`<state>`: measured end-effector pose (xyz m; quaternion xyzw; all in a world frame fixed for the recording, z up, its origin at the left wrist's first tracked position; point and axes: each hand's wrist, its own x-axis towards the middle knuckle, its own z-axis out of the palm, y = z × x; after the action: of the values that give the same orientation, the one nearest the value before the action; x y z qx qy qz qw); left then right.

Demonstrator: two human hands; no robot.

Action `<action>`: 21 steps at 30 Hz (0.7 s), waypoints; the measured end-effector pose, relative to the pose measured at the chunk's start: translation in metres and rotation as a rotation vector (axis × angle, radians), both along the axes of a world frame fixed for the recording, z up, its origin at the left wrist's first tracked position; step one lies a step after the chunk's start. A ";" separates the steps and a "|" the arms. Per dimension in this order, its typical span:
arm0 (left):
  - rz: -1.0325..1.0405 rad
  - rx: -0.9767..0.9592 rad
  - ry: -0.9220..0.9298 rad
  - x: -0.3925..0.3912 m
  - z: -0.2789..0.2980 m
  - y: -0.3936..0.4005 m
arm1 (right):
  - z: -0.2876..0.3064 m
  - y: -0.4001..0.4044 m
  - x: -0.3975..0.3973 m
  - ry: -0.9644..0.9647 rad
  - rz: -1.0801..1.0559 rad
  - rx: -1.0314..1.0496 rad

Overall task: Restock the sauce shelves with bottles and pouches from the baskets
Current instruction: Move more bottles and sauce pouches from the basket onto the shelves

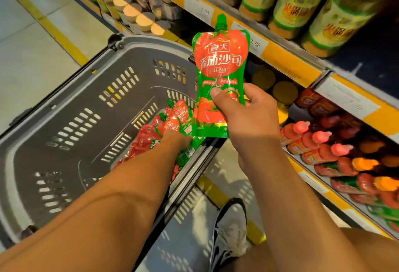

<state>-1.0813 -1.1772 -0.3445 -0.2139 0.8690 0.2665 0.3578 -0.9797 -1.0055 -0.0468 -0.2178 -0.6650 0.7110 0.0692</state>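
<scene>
A grey plastic basket [71,125] sits on the floor left of the sauce shelves [287,62]. The right hand [248,114] pinches an upright green-and-red tomato sauce pouch [220,73] by its lower half, above the basket's right rim. The left hand [179,140] reaches into the loose pouches [164,129] in the basket; its fingers seem curled around one, though they are hidden.
</scene>
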 end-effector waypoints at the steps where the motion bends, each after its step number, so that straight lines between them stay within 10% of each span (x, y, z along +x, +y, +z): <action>1: -0.022 -0.014 -0.034 -0.006 -0.020 -0.005 | -0.001 0.000 0.000 -0.001 0.001 0.005; 3: 0.085 0.065 -0.090 -0.015 -0.066 -0.015 | -0.002 0.000 -0.001 -0.004 0.015 0.014; 11: 0.377 0.195 -0.135 0.041 0.092 0.003 | -0.002 -0.003 0.000 -0.015 0.033 0.003; 21: 0.884 0.359 -0.040 0.068 0.073 -0.048 | 0.003 -0.001 0.007 -0.044 0.019 -0.018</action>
<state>-1.0131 -1.2250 -0.2715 -0.5030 0.6279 0.5350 0.2579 -0.9726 -1.0064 -0.0442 -0.2274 -0.6622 0.7125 0.0458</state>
